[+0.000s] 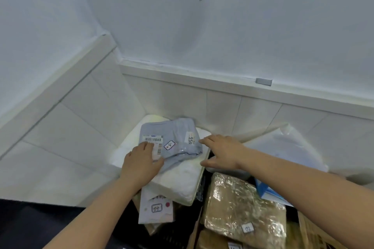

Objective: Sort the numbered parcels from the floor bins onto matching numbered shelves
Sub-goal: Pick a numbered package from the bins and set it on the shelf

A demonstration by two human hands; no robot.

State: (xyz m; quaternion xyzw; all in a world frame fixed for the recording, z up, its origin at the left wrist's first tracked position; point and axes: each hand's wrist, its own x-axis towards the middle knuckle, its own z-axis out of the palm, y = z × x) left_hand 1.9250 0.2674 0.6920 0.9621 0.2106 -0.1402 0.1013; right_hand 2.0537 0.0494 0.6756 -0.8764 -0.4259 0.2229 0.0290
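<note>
a soft pale blue-grey plastic mailer bag (172, 139), creased and slightly glossy, lies on top of a thick white foam-like block parcel (182, 176) with a grainy, matte surface and squared edges, in the corner where the two white walls meet. the mailer carries a white barcode label (153, 141) near its left edge, a small tilted handwritten tag (169, 145) in its middle, and a white sticker printed 950 (190, 138) near its right edge. the left hand (141, 162) lies on the mailer's left edge, fingers over the barcode label and thumb curled under the bag's lower edge, pinching it. the right hand (219, 150) hovers just beside the mailer's right edge, fingers straight and spread, thumb held apart below; whether the fingertips touch the bag cannot be told.

under the white block's near corner sticks out a flat white paper envelope (155, 208) with a boxed 04 and a pink dot. to the right sits a brown rectangular parcel wrapped in shiny crinkled clear film (242, 206), labelled 02 at its near edge. beyond it lies a floppy translucent white plastic bag (283, 147), and a blue-and-white printed packet (265, 190) shows under the right forearm
</note>
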